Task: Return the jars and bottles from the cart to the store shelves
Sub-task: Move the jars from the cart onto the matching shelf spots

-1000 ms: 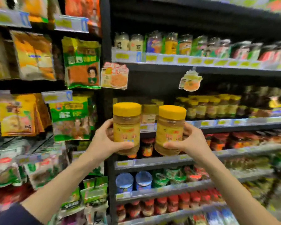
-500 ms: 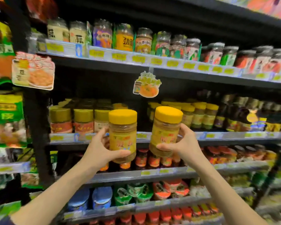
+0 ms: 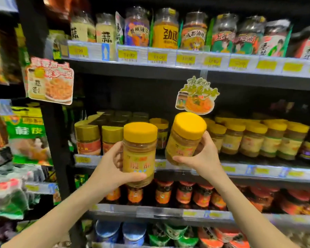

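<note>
The left hand (image 3: 111, 169) keeps its grip round the left jar (image 3: 139, 154) and the right hand (image 3: 202, 156) round the right jar (image 3: 184, 138), both now nearer the shelf (image 3: 258, 171), the right jar tipped toward what seems its matching row (image 3: 252, 140), so placing looks imminent.
</note>
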Action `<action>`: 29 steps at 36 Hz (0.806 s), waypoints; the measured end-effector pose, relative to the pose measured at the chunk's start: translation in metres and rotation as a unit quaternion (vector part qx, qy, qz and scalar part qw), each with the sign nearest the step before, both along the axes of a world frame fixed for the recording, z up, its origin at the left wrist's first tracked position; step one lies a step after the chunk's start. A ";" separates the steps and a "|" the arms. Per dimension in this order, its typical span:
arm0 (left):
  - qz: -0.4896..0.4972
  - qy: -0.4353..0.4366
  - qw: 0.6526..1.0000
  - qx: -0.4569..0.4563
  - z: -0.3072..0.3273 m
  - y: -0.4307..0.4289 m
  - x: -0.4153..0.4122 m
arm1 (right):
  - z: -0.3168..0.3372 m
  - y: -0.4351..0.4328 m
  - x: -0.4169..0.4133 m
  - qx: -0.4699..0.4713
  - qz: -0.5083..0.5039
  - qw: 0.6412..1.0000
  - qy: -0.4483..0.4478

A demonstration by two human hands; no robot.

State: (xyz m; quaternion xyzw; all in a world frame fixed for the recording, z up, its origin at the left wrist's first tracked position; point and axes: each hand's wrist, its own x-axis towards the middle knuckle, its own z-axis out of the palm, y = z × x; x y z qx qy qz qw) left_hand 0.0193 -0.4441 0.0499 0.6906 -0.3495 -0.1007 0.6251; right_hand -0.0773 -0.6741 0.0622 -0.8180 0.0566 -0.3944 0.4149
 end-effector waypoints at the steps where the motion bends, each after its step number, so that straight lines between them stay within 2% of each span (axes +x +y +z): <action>1: 0.002 -0.001 1.000 -0.002 0.000 0.000 0.003 | 0.000 -0.001 0.007 -0.002 0.002 1.000 -0.008; 8: 0.019 -0.015 1.000 0.001 -0.003 0.005 0.024 | -0.001 -0.013 0.048 0.003 0.024 1.000 -0.005; 21: 0.025 -0.019 0.999 -0.021 -0.011 0.003 0.033 | -0.004 -0.031 0.094 0.003 -0.025 0.985 0.173; 29: 0.033 -0.009 0.999 -0.021 -0.013 -0.004 0.035 | -0.009 -0.032 0.105 -0.016 -0.013 0.968 0.251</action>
